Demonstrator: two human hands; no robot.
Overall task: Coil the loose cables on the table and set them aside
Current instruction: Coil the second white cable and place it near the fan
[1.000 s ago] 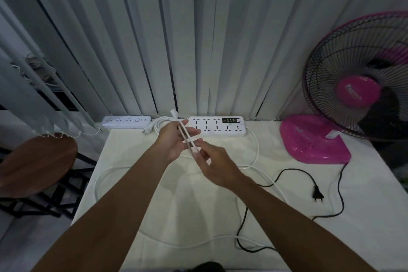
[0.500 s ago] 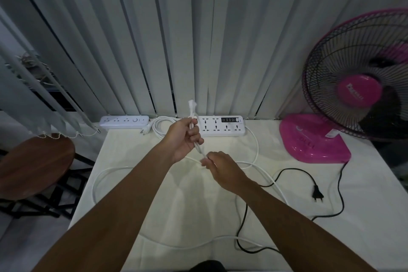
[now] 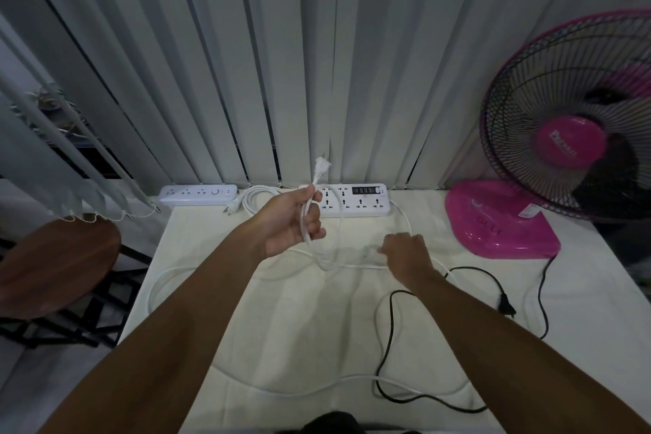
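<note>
- Nearest me, below both hands, a black cable loops across the table.
- My right hand is knuckles up, its fingers curled, pinching the white cable low over the table.
- To its left, my raised left hand grips the same cable in a closed fist, with the white plug sticking up above it.
- Just beyond that fist lies a white power strip.

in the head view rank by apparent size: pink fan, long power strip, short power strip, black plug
Largest to smallest:
pink fan
long power strip
short power strip
black plug
</note>
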